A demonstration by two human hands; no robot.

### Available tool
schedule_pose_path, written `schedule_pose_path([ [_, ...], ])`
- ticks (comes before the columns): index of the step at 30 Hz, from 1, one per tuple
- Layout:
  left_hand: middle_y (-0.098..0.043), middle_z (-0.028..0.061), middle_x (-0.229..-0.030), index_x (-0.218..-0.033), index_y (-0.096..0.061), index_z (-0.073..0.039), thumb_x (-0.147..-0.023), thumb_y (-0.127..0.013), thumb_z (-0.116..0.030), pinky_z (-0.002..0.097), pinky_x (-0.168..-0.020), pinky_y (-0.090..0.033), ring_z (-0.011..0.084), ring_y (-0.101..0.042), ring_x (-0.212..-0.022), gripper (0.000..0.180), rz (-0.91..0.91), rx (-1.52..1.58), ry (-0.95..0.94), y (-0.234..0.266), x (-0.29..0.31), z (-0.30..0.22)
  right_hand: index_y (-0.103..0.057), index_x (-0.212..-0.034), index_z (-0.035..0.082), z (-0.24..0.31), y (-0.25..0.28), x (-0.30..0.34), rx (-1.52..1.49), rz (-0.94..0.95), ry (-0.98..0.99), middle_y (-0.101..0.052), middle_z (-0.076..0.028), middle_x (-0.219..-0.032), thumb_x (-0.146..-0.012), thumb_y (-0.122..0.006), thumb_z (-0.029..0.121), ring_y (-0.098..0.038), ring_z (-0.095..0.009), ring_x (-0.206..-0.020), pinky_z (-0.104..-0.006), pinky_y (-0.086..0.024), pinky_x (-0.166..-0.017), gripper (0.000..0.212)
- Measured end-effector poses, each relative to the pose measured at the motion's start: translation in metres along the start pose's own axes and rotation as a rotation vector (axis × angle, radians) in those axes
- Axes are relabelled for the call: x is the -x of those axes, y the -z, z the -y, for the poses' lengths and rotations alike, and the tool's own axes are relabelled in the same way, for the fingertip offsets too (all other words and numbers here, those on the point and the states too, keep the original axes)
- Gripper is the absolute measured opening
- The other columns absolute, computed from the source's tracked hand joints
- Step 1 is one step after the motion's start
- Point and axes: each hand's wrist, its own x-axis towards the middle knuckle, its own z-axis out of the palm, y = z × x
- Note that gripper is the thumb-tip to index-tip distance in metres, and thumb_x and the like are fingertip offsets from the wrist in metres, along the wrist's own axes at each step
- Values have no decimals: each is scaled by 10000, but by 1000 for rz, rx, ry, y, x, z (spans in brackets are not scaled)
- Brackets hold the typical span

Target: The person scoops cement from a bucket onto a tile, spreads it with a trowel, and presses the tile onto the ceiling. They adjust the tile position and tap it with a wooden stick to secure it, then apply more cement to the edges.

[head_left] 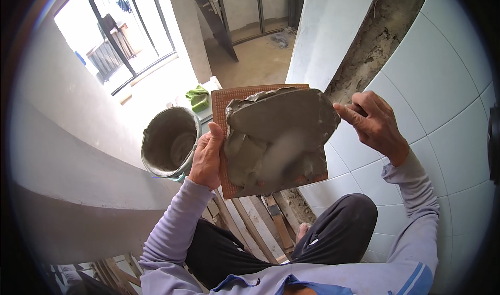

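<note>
Left hand (208, 157): closed on the left edge of a tile (219, 110), thumb on the upper face, fingers mostly hidden behind.

Right hand (372, 118): curled round the handle of a trowel (281, 110), index finger stretched toward the blade; handle largely concealed by the grip.

Tile: reddish-brown, ribbed on the face in view; held up in front of the knees (344, 219), above wooden planks (250, 224).

Mortar (242, 164): grey, wet-looking, uneven, spread over most of the tile; ribbing bare along the top and left margins. Pale blur near the middle, surface there unreadable.

Trowel blade: grey-coated, flat against the upper part of the mortar.

Risks, by judgement: slip or tilt of the tile, from one-sided support under a probably heavy load; loss of mortar over the edge, from too hard a push of the trowel or a tipped tile; gaps in the bed, from thin cover at the margins; chipped corner, from a drop onto the planks.

Nearby: bucket (156, 141), left of the left hand, grey residue inside; green cloth (198, 98) just beyond.

Farther out: pale wall tiles (442, 60) at right, beside a rough bare strip (367, 39); bright window (122, 34) at upper left; dusty floor (250, 65) ahead.
</note>
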Motion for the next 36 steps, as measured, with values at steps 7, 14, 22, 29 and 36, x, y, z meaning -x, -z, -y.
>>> schedule_pose_path([
  [7,-704,88,-992,-1104,-621,3,-991,-435,-521,285,-743,-601,145,-697,-851,567,2,-20,0,-5,4,0,-590,-1355,186,1,19,-5,-101,107,-148,-521,-39,-828,-790,-686,30,-556,-203,-721,-342,-498,-616,594],
  [14,-704,74,-972,-1086,-632,3,-990,-446,-519,282,-744,-590,135,-689,-841,562,-16,-51,-70,4,-2,2,-599,-1283,20,22,87,-1,-477,400,-409,-586,-117,-762,-720,-744,33,-567,-267,-602,-383,-471,-588,582],
  [22,-700,74,-999,-1091,-630,4,-1002,-442,-495,287,-772,-582,138,-682,-866,540,-18,-139,-181,3,-11,12,-653,-1154,-1,13,90,-19,-352,617,-396,-659,-159,-800,-834,-686,153,-640,-317,-682,-396,-488,-633,357],
  [29,-695,64,-988,-1086,-624,8,-1017,-434,-473,264,-764,-561,118,-667,-862,521,11,-123,-185,2,-9,10,-633,-1124,-34,15,97,-25,-468,665,-559,-655,-217,-757,-910,-597,162,-636,-359,-660,-425,-482,-645,293],
  [36,-655,6,-895,-981,-613,-13,-1021,-461,-452,228,-708,-496,55,-581,-787,466,-91,-212,-273,4,-10,21,-559,-1210,-24,24,106,-24,-974,900,-953,-552,-70,-660,-1037,-408,234,-533,-161,-486,-311,-446,-485,346],
])
